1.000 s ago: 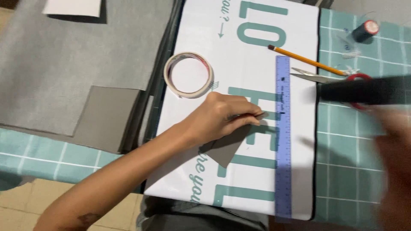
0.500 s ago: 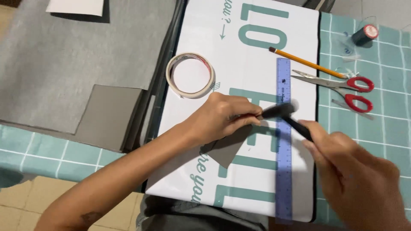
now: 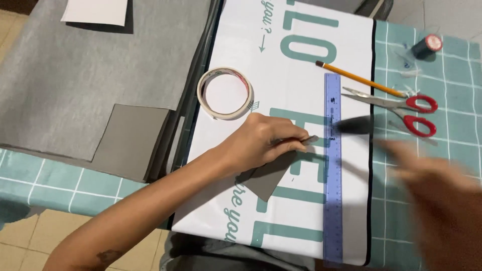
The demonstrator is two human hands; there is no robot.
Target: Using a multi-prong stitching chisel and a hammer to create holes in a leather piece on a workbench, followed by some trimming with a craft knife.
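We are pinching the small grey piece [image 3: 268, 175] with our left hand [image 3: 263, 143] mid-frame; our right hand [image 3: 442, 200], grip blurred beyond telling, is now swinging away from the blue ruler [image 3: 332, 165].

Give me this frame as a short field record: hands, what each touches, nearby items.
left hand: pressing down a small grey piece, fingertips at the ruler's edge
right hand: motion-blurred at lower right; grip cannot be read
dark object: blurred, lying across the ruler, kind unclear
ruler: blue, clear, lengthwise on the white printed sheet
tape roll: on the sheet, above the left hand
pencil: beside the red-handled scissors
thread spool: top right, on the teal checked cloth
grey sheets: left
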